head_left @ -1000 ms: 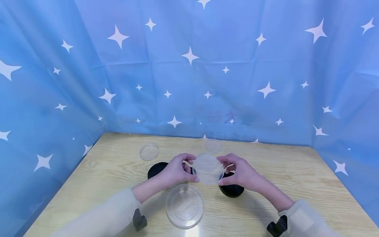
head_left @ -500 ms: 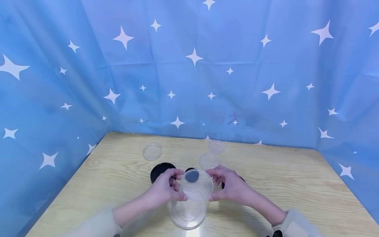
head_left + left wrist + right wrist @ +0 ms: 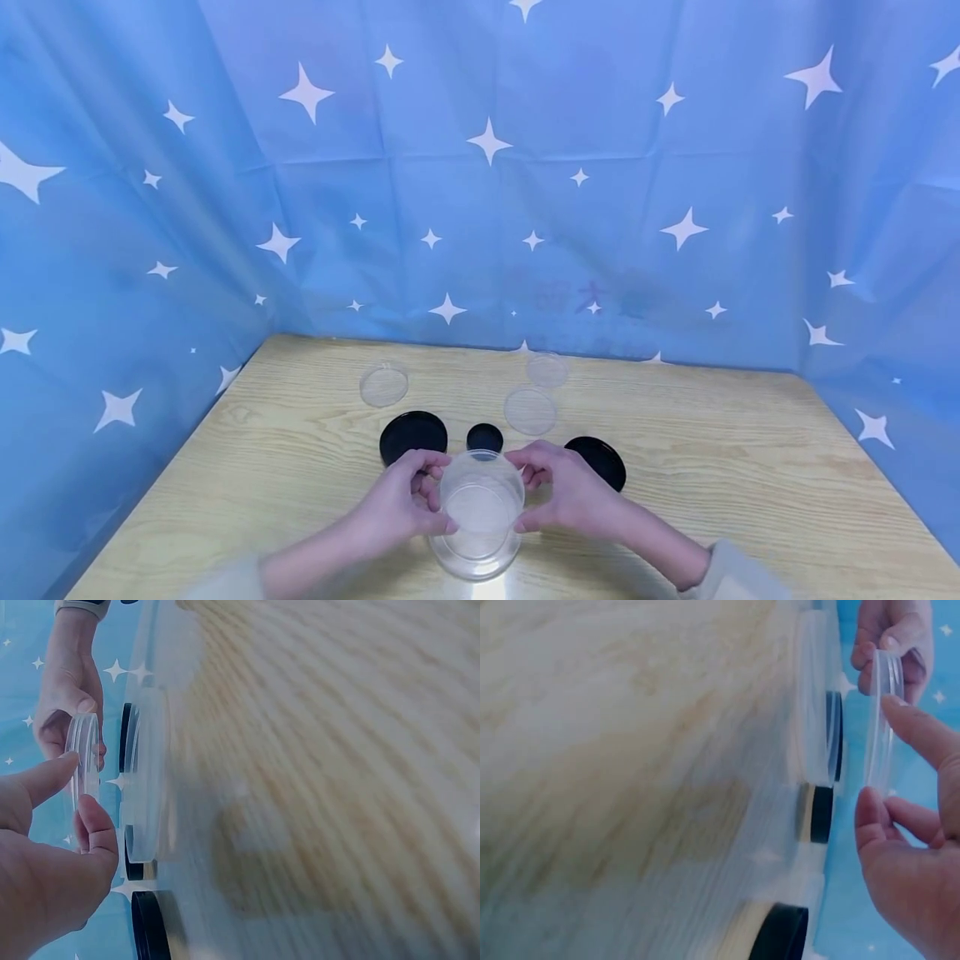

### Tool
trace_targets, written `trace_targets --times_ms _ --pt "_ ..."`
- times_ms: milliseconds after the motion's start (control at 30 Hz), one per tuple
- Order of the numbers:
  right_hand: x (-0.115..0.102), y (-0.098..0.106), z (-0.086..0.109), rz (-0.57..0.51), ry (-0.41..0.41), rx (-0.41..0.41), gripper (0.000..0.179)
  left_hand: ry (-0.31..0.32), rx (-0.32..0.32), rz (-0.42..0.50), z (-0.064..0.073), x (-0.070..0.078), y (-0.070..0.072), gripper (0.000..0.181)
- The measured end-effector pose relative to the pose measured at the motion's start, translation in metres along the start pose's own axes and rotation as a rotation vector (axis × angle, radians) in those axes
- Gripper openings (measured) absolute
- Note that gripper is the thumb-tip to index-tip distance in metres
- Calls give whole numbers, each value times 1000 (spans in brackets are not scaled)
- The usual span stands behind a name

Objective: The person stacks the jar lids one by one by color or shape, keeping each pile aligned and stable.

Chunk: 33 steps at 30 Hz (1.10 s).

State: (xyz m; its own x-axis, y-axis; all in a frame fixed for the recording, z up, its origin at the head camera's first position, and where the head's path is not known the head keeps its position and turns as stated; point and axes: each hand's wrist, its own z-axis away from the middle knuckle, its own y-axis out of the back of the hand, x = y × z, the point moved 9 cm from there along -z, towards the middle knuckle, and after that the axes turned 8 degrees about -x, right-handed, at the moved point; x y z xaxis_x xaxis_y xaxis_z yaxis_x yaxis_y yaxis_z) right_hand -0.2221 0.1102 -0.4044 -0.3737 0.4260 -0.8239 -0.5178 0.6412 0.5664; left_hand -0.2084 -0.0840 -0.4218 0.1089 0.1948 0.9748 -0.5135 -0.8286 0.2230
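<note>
Both hands hold a clear round plastic dish (image 3: 482,492) by its opposite edges, thumb on one side and fingers on the other. My left hand (image 3: 405,500) pinches its left edge, and my right hand (image 3: 566,492) pinches its right edge. Below it on the table lies a larger clear round dish (image 3: 474,568), partly hidden behind the held one in the head view. Seen edge-on in the left wrist view, the held dish (image 3: 85,746) is thin with a ridged rim and is raised off the table. The right wrist view also shows the dish (image 3: 885,682) between the two hands.
Beyond the hands lie a large black round piece (image 3: 412,436), a small one (image 3: 485,437) and another (image 3: 602,462) at right. Farther back are clear discs: one at left (image 3: 384,387), one nearer centre (image 3: 530,411) and one behind (image 3: 547,369). A starry blue curtain (image 3: 480,208) surrounds the table.
Both hands have carried the clear dish toward the body and slightly left, from above the black pieces to over the larger clear dish. The black pieces now show more.
</note>
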Motion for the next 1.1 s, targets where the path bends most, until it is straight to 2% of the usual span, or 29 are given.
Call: trace_targets --times_ms 467,800,1100 --pt "0 -15 2 25 -12 -17 69 25 1 -56 12 -6 -1 74" --pt "-4 -19 1 138 -28 -2 68 16 -12 -123 11 -10 -2 72" --pt "-1 -28 -4 169 -30 -23 70 15 -16 -170 12 -17 0 74"
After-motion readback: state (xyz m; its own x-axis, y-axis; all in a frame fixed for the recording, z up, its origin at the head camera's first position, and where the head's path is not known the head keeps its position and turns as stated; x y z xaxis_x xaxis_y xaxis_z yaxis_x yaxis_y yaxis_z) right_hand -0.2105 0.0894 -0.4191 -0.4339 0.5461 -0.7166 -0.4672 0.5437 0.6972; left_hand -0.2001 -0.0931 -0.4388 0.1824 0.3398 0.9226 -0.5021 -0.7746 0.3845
